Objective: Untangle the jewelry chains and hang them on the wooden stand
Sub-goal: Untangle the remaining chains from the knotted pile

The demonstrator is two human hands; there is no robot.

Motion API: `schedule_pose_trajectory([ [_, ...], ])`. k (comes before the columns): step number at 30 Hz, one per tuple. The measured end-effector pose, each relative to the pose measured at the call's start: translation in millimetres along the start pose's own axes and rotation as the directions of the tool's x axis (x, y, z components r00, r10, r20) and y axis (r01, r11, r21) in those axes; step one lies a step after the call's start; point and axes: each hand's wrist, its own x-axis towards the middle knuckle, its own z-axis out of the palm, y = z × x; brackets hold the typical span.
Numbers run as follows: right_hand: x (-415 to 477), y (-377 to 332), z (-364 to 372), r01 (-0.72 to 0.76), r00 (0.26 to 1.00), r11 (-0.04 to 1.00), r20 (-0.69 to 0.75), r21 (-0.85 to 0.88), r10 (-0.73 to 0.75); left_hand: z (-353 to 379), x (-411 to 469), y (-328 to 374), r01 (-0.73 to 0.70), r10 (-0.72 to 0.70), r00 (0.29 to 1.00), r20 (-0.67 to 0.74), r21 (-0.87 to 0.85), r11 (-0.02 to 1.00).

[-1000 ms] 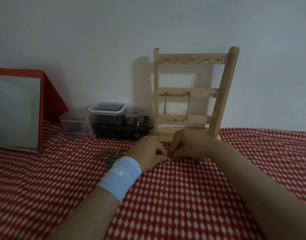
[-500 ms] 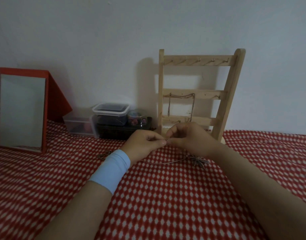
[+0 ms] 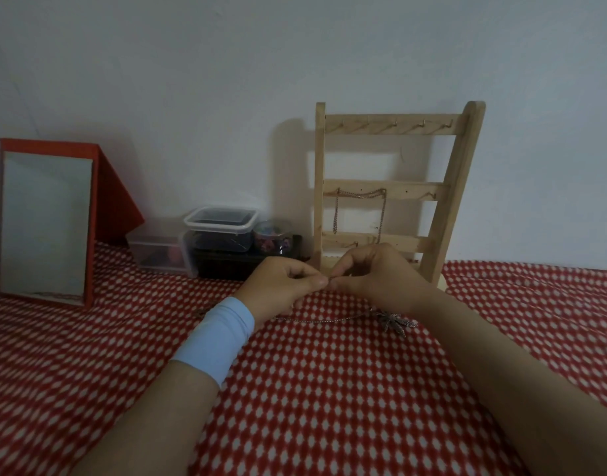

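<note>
A plain pale wall was seen behind the fingers; a red checked cloth was spread beneath them.

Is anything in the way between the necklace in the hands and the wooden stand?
Nothing visible. The necklace, pinched by left hand and right hand, is just in front of the stand; its top hooks are bare.

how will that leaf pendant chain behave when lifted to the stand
Probably floppy: the chain trails in a loose curve below the left hand and right hand pinching it. Its leaf pendant, resting on the checked cloth, looks like the heaviest part, so it would likely swing once raised.
</note>
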Motion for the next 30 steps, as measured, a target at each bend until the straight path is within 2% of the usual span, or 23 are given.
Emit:
schedule_pose_trajectory([
  [3, -0.2, -2.4, 0.6, 0.001, 1.0, 0.999, 0.008, 0.033, -0.001, -0.5, 0.1, -1.4, 0.01, -0.01, 1.0, 0.002, -0.034, 0.999],
  [9, -5.0, -12.0, -3.1, -0.229, 0.971, 0.967, 0.096, 0.109, 0.22, -1.7, 2.1, -3.7, -0.213, 0.23, 0.968, -0.097, 0.159, 0.964],
  [14, -5.4, -11.0, -2.5, -0.3, 0.95, 0.931, 0.157, 0.207, 0.271, -0.8, 3.5, -1.4, -0.374, 0.423, 0.9, -0.107, 0.31, 0.874],
  [18, -5.6, -14.3, -3.8, -0.302, 0.949, 0.929, 0.154, 0.212, 0.273, -0.1, 3.6, -2.0, -0.419, 0.487, 0.868, -0.102, 0.378, 0.826],
  [23, -4.1, -11.7, -4.8, -0.348, 0.934, 0.906, 0.169, 0.24, 0.314, 2.3, 3.5, -0.9, -0.451, 0.588, 0.802, -0.106, 0.537, 0.713],
  [25, -3.3, -11.3, -4.2, -0.266, 0.962, 0.939, 0.115, 0.216, 0.246, 3.5, 3.3, 0.1, -0.427, 0.561, 0.818, -0.126, 0.521, 0.739],
  [26, -2.7, -10.7, -3.1, -0.195, 0.981, 0.962, 0.054, 0.189, 0.188, 4.1, 3.0, 0.8, -0.389, 0.505, 0.85, -0.15, 0.467, 0.794],
  [28, -1.2, -7.4, 0.2, -0.038, 0.997, 0.996, -0.068, 0.075, 0.043, 5.3, 2.8, 3.0, -0.247, 0.302, 0.938, -0.169, 0.284, 0.926],
  [30, -0.7, -4.6, 3.9, 0.073, 0.99, 0.997, -0.12, -0.009, -0.073, 5.2, 3.8, 3.5, -0.122, 0.135, 0.982, -0.135, 0.099, 0.988],
])
